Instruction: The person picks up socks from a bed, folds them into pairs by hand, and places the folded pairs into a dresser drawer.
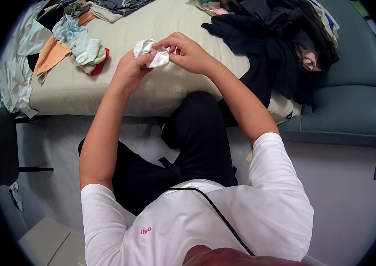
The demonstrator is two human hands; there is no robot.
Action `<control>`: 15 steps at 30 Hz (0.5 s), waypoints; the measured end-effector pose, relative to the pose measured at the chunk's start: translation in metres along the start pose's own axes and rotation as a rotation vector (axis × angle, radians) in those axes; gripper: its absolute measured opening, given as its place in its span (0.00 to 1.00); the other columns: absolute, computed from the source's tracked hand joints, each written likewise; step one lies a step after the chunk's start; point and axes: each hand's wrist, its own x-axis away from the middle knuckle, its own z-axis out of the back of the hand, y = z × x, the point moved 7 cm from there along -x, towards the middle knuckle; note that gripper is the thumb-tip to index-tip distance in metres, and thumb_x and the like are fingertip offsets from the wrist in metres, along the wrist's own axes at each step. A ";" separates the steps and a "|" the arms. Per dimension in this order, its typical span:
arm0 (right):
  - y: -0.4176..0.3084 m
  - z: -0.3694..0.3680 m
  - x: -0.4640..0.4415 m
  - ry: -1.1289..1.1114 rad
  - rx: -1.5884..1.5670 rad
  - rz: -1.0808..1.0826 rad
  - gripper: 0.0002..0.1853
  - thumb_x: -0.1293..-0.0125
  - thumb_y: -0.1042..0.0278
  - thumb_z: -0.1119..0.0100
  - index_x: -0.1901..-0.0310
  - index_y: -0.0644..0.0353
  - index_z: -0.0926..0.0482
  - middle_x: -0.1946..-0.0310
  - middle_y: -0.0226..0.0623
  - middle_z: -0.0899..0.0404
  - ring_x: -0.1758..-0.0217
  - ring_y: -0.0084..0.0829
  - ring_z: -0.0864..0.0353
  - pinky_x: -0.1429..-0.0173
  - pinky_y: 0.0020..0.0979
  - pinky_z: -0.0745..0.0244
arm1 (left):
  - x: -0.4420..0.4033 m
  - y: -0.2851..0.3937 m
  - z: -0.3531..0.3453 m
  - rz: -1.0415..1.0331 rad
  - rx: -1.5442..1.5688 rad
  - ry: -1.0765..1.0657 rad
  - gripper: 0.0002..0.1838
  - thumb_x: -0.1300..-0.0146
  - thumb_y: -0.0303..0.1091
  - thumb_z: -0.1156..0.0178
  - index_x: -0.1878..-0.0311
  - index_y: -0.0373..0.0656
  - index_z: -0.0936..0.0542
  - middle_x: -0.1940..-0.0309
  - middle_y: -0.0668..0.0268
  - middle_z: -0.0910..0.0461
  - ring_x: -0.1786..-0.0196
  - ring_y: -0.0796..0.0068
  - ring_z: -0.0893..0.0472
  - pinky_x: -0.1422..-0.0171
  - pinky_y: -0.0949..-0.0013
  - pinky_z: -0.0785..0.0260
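Note:
Over the near side of the bed, both hands hold one small bunched white cloth that looks like a sock [159, 60]. My left hand [132, 70] grips its left side, thumb on top and the other fingers partly hidden. On its upper right side, my right hand [187, 54] pinches the edge between thumb and fingers. The cloth is gathered into a rounded shape with folds around its middle. To the left of the hands lie folded pale socks [85, 48] stacked with green and red ones.
An orange cloth [51, 55] and white garments [17, 73] cover the bed's left end. Dark clothes [259, 37] are heaped on the right, beside a blue-grey padded headboard [352, 108]. A dark chair [3, 146] stands at the left. The cream bed sheet [152, 22] lies beneath.

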 end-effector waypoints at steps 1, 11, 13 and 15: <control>0.000 0.001 0.000 0.002 0.000 -0.002 0.13 0.33 0.72 0.37 0.48 0.51 0.12 0.54 0.36 0.20 0.53 0.30 0.18 0.46 0.33 0.21 | 0.001 0.000 -0.002 0.004 0.041 -0.009 0.19 0.30 0.37 0.30 0.39 0.45 0.20 0.49 0.71 0.15 0.48 0.78 0.17 0.43 0.69 0.27; 0.003 -0.009 0.015 -0.231 0.222 -0.011 0.16 0.35 0.58 0.27 0.52 0.58 0.16 0.57 0.39 0.21 0.58 0.36 0.20 0.52 0.37 0.22 | 0.002 0.005 -0.010 -0.067 0.154 -0.085 0.17 0.29 0.36 0.29 0.42 0.44 0.21 0.51 0.70 0.15 0.48 0.76 0.15 0.45 0.69 0.22; 0.007 -0.013 0.020 -0.259 0.171 -0.071 0.16 0.35 0.56 0.27 0.53 0.58 0.16 0.57 0.40 0.20 0.58 0.39 0.18 0.50 0.40 0.22 | 0.000 0.004 -0.008 -0.079 0.152 -0.089 0.17 0.30 0.35 0.29 0.43 0.44 0.21 0.50 0.69 0.15 0.48 0.76 0.15 0.45 0.69 0.22; 0.001 -0.017 0.022 -0.289 0.294 -0.044 0.14 0.34 0.63 0.27 0.53 0.60 0.18 0.61 0.35 0.23 0.63 0.32 0.21 0.56 0.34 0.24 | -0.001 0.002 -0.010 -0.092 0.151 -0.095 0.17 0.31 0.33 0.28 0.43 0.43 0.21 0.50 0.69 0.15 0.48 0.76 0.15 0.45 0.69 0.21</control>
